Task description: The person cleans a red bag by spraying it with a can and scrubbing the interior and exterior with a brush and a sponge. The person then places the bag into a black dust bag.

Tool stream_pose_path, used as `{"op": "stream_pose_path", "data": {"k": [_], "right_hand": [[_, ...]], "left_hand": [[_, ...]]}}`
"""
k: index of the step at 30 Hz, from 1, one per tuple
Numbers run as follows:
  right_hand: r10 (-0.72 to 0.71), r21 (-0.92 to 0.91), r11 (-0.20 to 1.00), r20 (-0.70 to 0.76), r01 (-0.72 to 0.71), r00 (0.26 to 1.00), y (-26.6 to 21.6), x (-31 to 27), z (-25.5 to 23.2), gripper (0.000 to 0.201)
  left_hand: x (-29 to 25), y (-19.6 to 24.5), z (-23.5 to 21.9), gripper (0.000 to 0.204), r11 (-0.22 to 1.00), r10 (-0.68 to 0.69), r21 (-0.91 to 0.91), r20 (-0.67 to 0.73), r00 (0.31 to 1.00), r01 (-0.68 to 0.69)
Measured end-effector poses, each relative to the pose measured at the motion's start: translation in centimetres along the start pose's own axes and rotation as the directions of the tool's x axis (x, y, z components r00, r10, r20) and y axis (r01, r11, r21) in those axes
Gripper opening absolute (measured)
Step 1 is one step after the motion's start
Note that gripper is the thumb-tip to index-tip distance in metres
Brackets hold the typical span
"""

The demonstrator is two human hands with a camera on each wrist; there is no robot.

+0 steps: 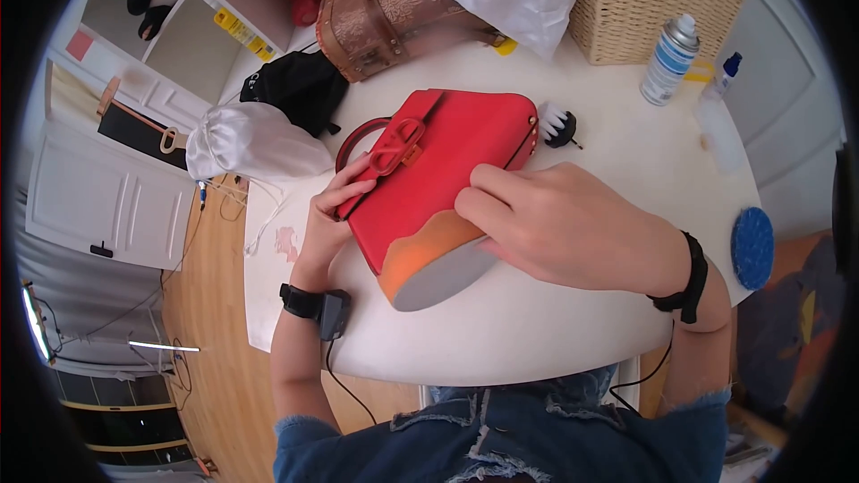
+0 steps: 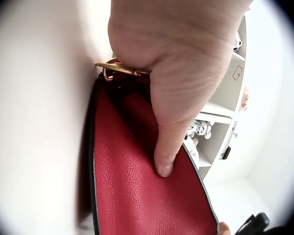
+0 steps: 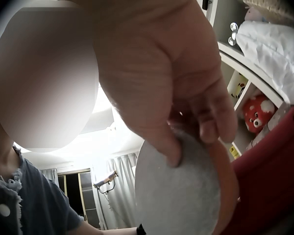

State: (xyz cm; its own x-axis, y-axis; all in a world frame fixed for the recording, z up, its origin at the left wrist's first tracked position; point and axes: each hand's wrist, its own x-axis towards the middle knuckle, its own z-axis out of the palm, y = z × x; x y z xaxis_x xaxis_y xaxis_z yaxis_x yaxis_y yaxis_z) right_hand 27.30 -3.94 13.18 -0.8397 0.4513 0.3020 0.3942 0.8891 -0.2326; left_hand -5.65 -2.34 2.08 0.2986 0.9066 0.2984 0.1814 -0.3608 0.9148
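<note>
A red handbag (image 1: 465, 148) with a red buckle emblem and a top handle (image 1: 353, 143) lies tilted on the white table. My left hand (image 1: 329, 219) grips its left end, fingers over the front; in the left wrist view the thumb presses on the red side panel (image 2: 132, 191). With my right hand (image 1: 573, 228) I pinch a pad (image 1: 434, 273), orange with a wavy edge on one side and a flat grey face on the other. The pad rests against the bag's lower front. In the right wrist view, the thumb lies on the grey face (image 3: 171, 196).
Behind the bag are a white satin pouch (image 1: 255, 143), a black cloth bag (image 1: 300, 89) and a brown trunk (image 1: 385, 13). A spray can (image 1: 669, 63), a clear bottle (image 1: 716, 98), a small black-and-white brush (image 1: 559, 125) and a blue disc (image 1: 752, 249) stand or lie to the right.
</note>
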Motion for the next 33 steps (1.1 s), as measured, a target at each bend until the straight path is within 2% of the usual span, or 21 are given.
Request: {"op": "stream_pose_path", "data": {"k": [4, 6, 7, 9, 11, 13, 14, 16, 17, 19, 21, 22, 24, 25, 27, 29, 30, 32, 33], "right_hand": [[0.080, 0.026, 0.996, -0.008, -0.080, 0.997, 1.3, -0.3, -0.2, 0.022], [0.179, 0.110, 0.981, -0.189, -0.160, 0.966, 3.3, -1.0, -0.6, 0.030], [0.178, 0.109, 0.981, -0.187, -0.160, 0.966, 4.2, -1.3, -1.0, 0.030], [0.264, 0.135, 0.961, -0.210, -0.239, 0.941, 5.4, -1.7, -1.7, 0.031], [0.245, 0.146, 0.965, -0.199, -0.219, 0.949, 5.1, -1.5, -1.6, 0.031], [0.120, 0.251, 0.964, -0.105, -0.090, 0.987, 3.7, -0.9, -0.6, 0.029], [0.122, 0.251, 0.964, -0.105, -0.092, 0.987, 2.6, -0.5, -0.4, 0.029], [0.140, 0.301, 0.935, 0.177, -0.189, 0.974, 0.7, 0.2, 0.0, 0.030], [0.142, 0.303, 0.934, 0.176, -0.191, 0.974, 1.0, 0.1, 0.2, 0.030], [0.147, 0.319, 0.939, -0.032, -0.129, 0.989, 2.4, -0.3, 0.6, 0.027], [0.270, 0.330, 0.919, -0.126, -0.216, 0.955, 4.7, -0.9, -0.8, 0.025], [0.265, 0.328, 0.920, -0.124, -0.213, 0.956, 5.4, -1.2, -1.7, 0.025], [0.541, 0.302, 0.812, -0.070, -0.499, 0.838, 6.1, -1.6, -3.2, 0.022], [0.541, 0.300, 0.813, -0.072, -0.499, 0.838, 6.0, -1.6, -3.1, 0.022], [0.415, 0.287, 0.881, -0.089, -0.376, 0.906, 5.6, -1.4, -2.4, 0.023], [0.211, 0.311, 0.940, -0.215, -0.138, 0.954, 4.1, -0.7, -0.3, 0.025], [0.214, 0.313, 0.939, -0.216, -0.140, 0.953, 3.0, -0.4, 0.0, 0.025], [0.198, 0.409, 0.888, 0.075, -0.211, 0.977, 1.4, 0.1, 0.0, 0.033], [0.199, 0.411, 0.887, 0.075, -0.212, 0.977, 1.8, -0.1, 0.5, 0.033]], "left_hand": [[0.0, -0.1, 0.0, 0.040, 1.000, -0.001, -0.012, -0.011, 1.000, 0.001], [0.0, -0.2, -0.1, 0.040, 1.000, -0.002, 0.013, -0.019, 1.000, 0.003], [0.0, -0.2, -0.1, 0.040, 1.000, -0.003, 0.011, -0.021, 1.000, 0.003], [0.1, -0.2, 0.0, 0.040, 1.000, 0.000, -0.010, -0.009, 1.000, 0.000], [0.1, -0.2, 0.0, 0.040, 1.000, 0.003, 0.005, -0.007, 1.000, -0.003], [0.1, -0.2, -0.1, 0.040, 1.000, 0.002, 0.021, -0.004, 1.000, -0.002], [0.1, -0.3, -0.1, 0.041, 1.000, 0.013, 0.013, 0.001, 1.000, -0.013], [0.1, -0.4, -0.1, 0.041, 1.000, 0.023, 0.005, 0.008, 1.000, -0.023], [0.2, -0.4, -0.1, 0.041, 1.000, 0.021, -0.001, 0.007, 1.000, -0.021], [0.1, -0.4, -0.1, 0.042, 1.000, 0.017, -0.008, 0.005, 1.000, -0.017], [0.1, -0.3, 0.0, 0.042, 1.000, 0.010, 0.019, -0.008, 1.000, -0.010], [0.1, -0.2, 0.0, 0.042, 1.000, 0.012, 0.018, -0.013, 1.000, -0.011], [0.2, 0.1, 0.1, 0.042, 1.000, 0.011, 0.003, 0.004, 1.000, -0.011], [0.2, 0.1, 0.1, 0.042, 1.000, 0.014, 0.003, 0.003, 1.000, -0.014], [0.2, 0.0, 0.1, 0.041, 1.000, 0.021, -0.016, 0.005, 1.000, -0.021], [0.3, 0.1, 0.1, 0.041, 1.000, 0.016, 0.020, 0.010, 1.000, -0.016], [0.3, 0.1, 0.1, 0.041, 0.998, 0.011, 0.057, 0.014, 1.000, -0.012], [0.2, 0.0, 0.1, 0.041, 0.999, 0.021, 0.038, 0.010, 1.000, -0.021], [0.2, 0.0, 0.1, 0.041, 0.999, 0.033, 0.018, 0.001, 0.999, -0.033]]}}
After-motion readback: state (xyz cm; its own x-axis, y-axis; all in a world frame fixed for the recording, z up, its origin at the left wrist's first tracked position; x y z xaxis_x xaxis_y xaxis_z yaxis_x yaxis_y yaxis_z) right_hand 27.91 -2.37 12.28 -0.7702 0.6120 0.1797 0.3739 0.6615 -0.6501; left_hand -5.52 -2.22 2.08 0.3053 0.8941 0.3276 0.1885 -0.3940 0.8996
